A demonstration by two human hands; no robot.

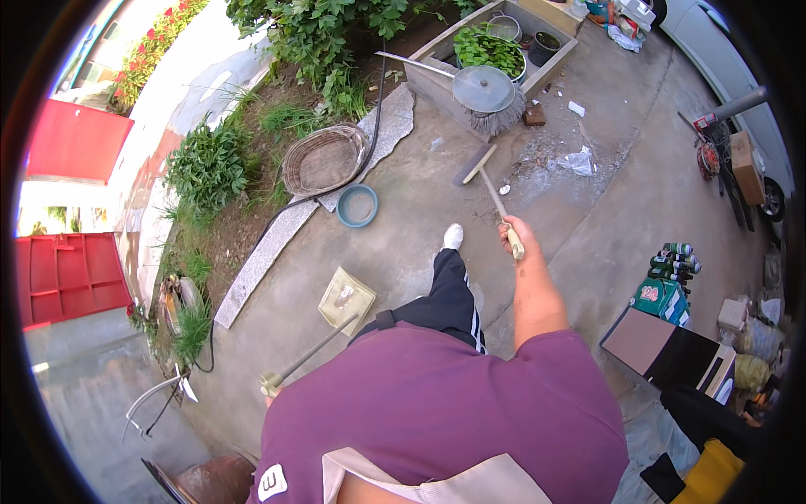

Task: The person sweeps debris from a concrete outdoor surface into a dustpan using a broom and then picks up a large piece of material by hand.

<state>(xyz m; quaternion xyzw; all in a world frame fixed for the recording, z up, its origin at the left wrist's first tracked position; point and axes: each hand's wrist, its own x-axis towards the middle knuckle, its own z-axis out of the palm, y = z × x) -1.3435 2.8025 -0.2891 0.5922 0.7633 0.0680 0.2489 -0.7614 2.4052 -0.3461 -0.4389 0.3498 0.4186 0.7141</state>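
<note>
My right hand point(520, 234) is closed around the handle end of a broom point(494, 191). The bristled head of that broom rests on the concrete, left of scattered debris point(554, 157) and a crumpled piece of clear plastic point(579, 162). At the lower left, my left hand point(271, 395) is mostly hidden by my shirt; its fingers show at the top of the handle of a long-handled dustpan point(348, 296). The pan hangs or stands over the ground left of my legs, with a little debris in it; whether it touches the ground I cannot tell.
A blue basin point(357, 206) and a wicker basket point(326, 159) lie by the planted bed, with a black hose point(283, 211) alongside. A grey mop point(497, 116) leans at a concrete planter point(434, 94). Bottles point(674, 261), a cabinet point(661, 346) and a parked car point(705, 41) stand on the right.
</note>
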